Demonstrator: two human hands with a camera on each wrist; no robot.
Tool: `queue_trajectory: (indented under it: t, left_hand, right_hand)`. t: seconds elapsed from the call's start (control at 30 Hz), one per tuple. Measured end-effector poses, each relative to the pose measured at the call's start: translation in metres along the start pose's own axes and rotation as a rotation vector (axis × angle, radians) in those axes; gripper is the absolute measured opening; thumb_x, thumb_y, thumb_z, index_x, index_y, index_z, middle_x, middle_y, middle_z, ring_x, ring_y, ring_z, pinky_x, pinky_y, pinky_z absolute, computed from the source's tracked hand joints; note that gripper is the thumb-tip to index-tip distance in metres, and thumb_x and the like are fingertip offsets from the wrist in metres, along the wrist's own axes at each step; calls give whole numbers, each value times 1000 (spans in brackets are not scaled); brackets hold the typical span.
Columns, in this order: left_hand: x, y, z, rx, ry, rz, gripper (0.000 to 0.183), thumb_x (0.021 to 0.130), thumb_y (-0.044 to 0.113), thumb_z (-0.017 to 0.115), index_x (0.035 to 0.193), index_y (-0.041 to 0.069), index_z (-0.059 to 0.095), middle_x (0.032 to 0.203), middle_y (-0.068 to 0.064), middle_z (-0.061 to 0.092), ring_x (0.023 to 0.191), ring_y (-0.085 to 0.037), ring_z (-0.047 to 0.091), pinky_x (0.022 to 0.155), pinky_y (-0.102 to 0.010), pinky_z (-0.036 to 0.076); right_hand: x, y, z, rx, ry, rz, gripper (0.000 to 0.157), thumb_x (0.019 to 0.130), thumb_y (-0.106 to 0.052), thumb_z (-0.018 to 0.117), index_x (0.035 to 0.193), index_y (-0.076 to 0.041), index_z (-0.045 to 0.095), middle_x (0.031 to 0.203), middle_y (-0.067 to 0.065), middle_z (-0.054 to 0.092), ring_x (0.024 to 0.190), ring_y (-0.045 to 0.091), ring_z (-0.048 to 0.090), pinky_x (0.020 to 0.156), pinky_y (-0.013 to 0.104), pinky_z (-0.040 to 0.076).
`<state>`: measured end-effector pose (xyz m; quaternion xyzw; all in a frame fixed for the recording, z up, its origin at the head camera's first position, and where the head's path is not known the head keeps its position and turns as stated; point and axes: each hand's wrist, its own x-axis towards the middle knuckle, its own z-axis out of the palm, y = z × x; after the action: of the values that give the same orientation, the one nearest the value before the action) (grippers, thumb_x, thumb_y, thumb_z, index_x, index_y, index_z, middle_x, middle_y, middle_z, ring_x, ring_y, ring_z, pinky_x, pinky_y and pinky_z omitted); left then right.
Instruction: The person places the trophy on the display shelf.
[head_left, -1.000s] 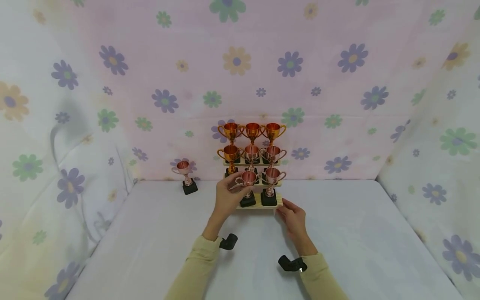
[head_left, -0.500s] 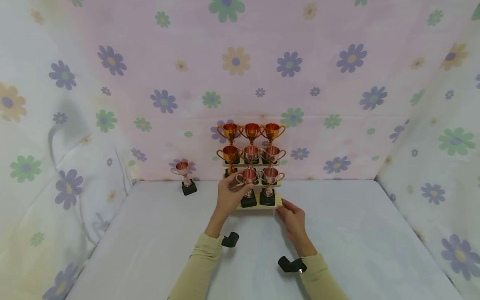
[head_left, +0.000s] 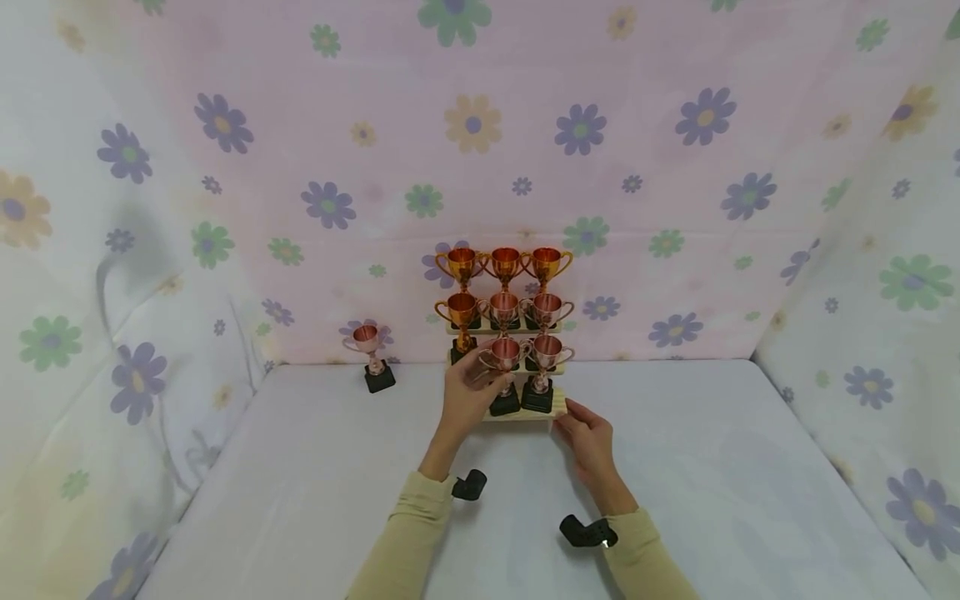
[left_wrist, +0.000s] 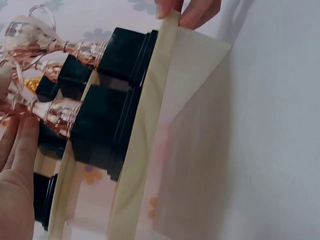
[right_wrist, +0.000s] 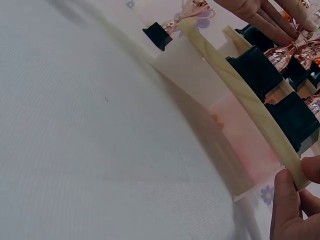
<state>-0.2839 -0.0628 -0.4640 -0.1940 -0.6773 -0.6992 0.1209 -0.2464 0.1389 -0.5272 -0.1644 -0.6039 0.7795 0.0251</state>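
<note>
My left hand (head_left: 467, 392) holds a rose-gold trophy cup (head_left: 506, 356) with a black base by its cup and stem, on the bottom step of a wooden tiered stand (head_left: 517, 418). Just to its right stands another rose-gold trophy (head_left: 538, 396); their bases lie close together in the left wrist view. My right hand (head_left: 591, 439) pinches the right end of that bottom board (right_wrist: 255, 111) between thumb and fingers. Higher up, the middle step bears one gold trophy (head_left: 462, 310) and two rose-gold ones, and the top step three gold ones (head_left: 504, 262).
A single rose-gold trophy (head_left: 367, 342) stands on the white tabletop (head_left: 315, 467), left of the stand. Flowered cloth (head_left: 472, 183) hangs behind and on both sides. A black wrist camera (head_left: 588, 531) sits on each forearm.
My left hand has slid the rose-gold trophy slightly to the right along the bottom step, nearer its neighbour. My right hand keeps its pinch on the board's end.
</note>
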Motion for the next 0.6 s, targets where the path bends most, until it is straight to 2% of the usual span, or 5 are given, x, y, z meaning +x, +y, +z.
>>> queue_trajectory:
  t: [0.1,0.17,0.33,0.47,0.6]
  left_hand:
    - [-1,-14,-9,-18,15,19,60,84,-9,78,140,-6,55,120,-29,64,107,-37,66,100,-53,56]
    - [-5,-15,-18,-35,37,36,58,84,-9,78,139,-6,56,123,-30,64,112,-44,64,101,-53,55]
    - [-15,-13,-47,-22,59,23,45,88,-7,74,132,-7,61,121,-32,65,112,-45,64,98,-40,59]
    - [-22,-8,-79,62,29,-93,41,89,-3,75,128,-6,64,120,-31,66,106,-31,69,89,-24,60]
    - [-32,-7,-117,163,-32,-273,42,88,2,78,127,-5,65,122,-28,66,103,-18,70,87,-20,59]
  right_hand:
    - [-1,0,1,-2,-1,-6,46,98,3,57,142,12,49,143,31,51,103,9,64,85,16,57]
    - [-2,0,2,-8,-2,-4,46,98,3,57,142,12,49,143,30,52,102,9,64,86,16,57]
    - [0,0,3,-13,-6,-2,45,99,4,56,143,11,49,144,29,51,105,11,63,85,16,57]
    - [1,-3,2,-16,-5,-5,46,100,3,55,144,11,48,145,28,50,109,12,61,86,15,57]
    - [0,-2,1,-22,-5,6,46,100,4,55,144,11,48,146,29,50,107,10,62,86,15,57]
